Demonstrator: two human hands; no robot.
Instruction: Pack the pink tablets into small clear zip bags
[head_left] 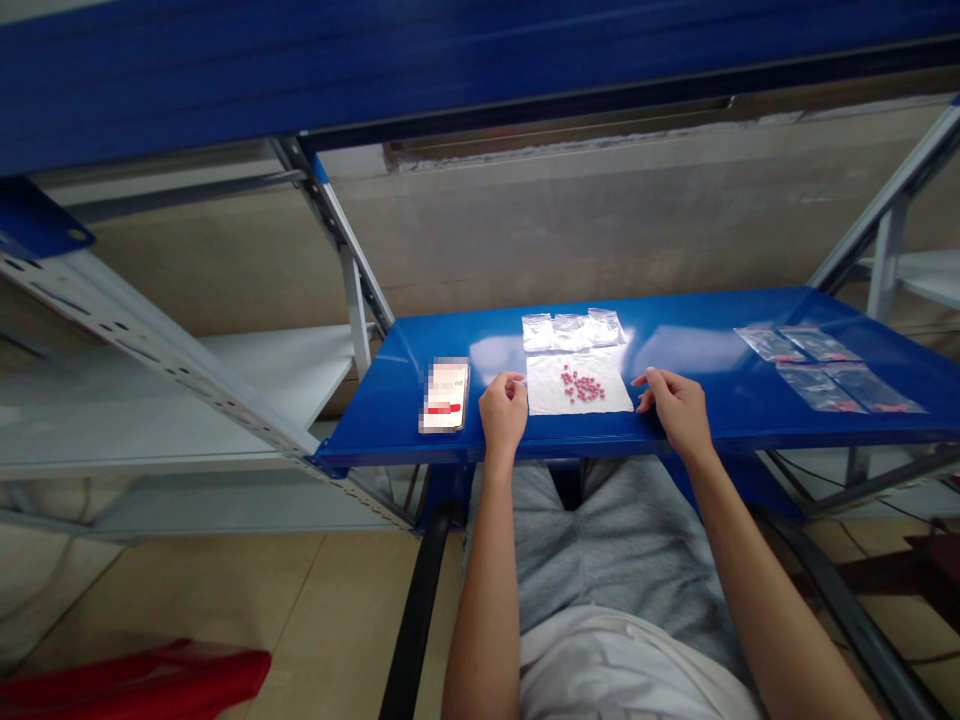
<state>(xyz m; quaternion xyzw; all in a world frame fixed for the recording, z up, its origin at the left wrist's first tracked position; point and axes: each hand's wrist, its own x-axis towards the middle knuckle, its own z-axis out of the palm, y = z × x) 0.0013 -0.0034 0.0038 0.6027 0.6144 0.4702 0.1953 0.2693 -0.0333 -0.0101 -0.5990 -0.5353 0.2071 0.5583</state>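
A white sheet (544, 390), like a napkin or cloth, lies on the blue shelf top in front of me. Many small reddish-pink beads or pellets (585, 386) are scattered on its middle. Resting at the sheet's left edge is my left hand (504, 412), its fingers curled in and nothing visible in them. Just off the right edge, my right hand (676, 405) rests with loosely bent fingers, thumb and fingertips a little apart, holding nothing I can see. Along the sheet's far edge lie three clear plastic bags (572, 331).
To the left lies a lit phone (447, 396). Several clear zip bags (817, 385) with small red contents lie at the right of the blue shelf (705, 340). A blue beam (450, 70) crosses overhead. Metal uprights (352, 250) stand at the sides. Black chair arms (424, 610) flank me.
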